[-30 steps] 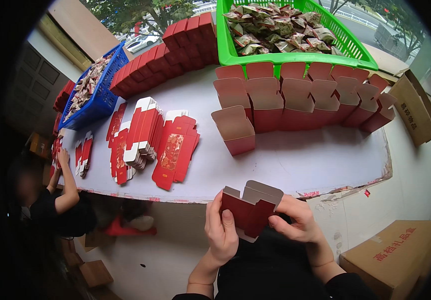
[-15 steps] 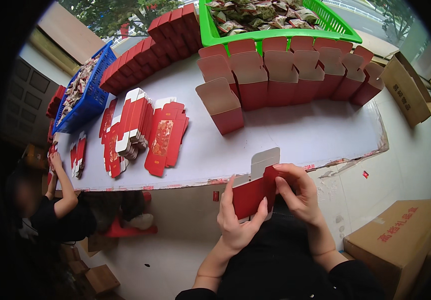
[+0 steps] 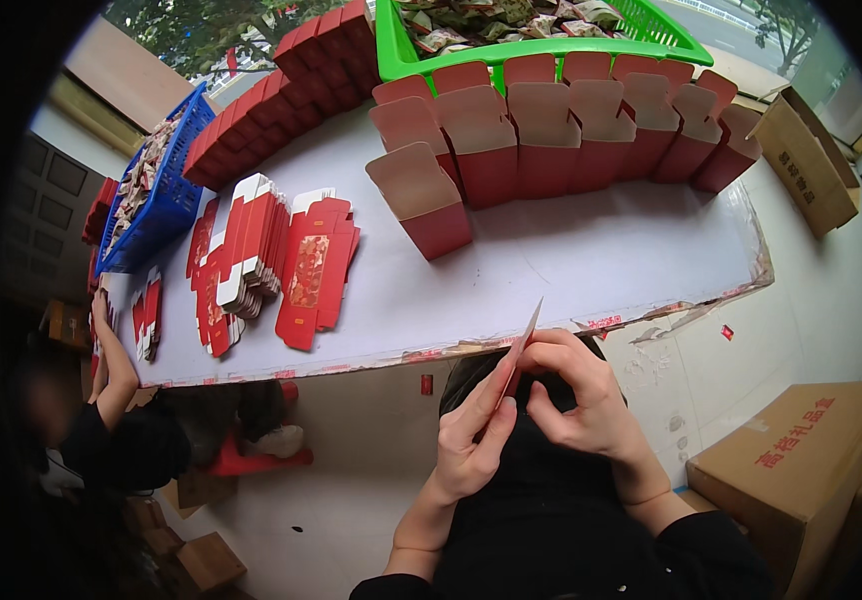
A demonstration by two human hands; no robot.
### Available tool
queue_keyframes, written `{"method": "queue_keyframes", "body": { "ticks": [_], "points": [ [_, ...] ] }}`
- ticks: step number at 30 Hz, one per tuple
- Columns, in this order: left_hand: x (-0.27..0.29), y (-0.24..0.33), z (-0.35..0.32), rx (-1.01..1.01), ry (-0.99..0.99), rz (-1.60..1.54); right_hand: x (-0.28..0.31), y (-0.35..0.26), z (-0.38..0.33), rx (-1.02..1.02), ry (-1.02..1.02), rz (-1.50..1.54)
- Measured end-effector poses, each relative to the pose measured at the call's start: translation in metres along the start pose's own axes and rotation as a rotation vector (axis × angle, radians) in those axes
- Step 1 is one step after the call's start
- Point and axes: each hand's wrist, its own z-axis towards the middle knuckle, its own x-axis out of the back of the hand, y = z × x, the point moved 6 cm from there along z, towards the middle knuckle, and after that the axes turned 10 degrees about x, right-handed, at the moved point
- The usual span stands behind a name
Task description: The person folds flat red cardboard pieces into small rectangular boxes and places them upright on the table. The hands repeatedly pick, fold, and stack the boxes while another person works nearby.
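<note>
Red paperboard carton (image 3: pixel 528 331), seen nearly edge-on by the near edge of the desk (image 3: pixel 391 300), is pinched between the fingers of the left hand (image 3: pixel 473 443), its visible edge slanting from near left to far right. The right hand (image 3: pixel 585 405) sits just right of it, fingers curled, narrowly parted; contact there cannot be confirmed.

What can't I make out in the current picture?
In the head view:
Red carton: faces nearly edge-on, partly behind the left hand.
Green basket: far side cut off by the top edge.
Front open box: floor hidden by its walls.
Co-worker's hand: fingers too small.
</note>
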Motion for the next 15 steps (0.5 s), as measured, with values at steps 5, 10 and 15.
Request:
{"method": "queue_keyframes", "body": {
  "ticks": [5, 10, 15],
  "points": [
    [-0.006, -0.005, 0.005, 0.065, -0.125, -0.096, -0.001, 0.002, 0.006, 0.015, -0.057, 0.064],
    [-0.016, -0.017, 0.008, 0.274, -0.396, -0.369, -0.004, 0.014, -0.003, -0.168, -0.160, 0.187],
    [-0.012, -0.020, 0.011, 0.290, -0.492, -0.338, -0.003, 0.011, 0.001, -0.165, -0.102, 0.370]
  ]
}}
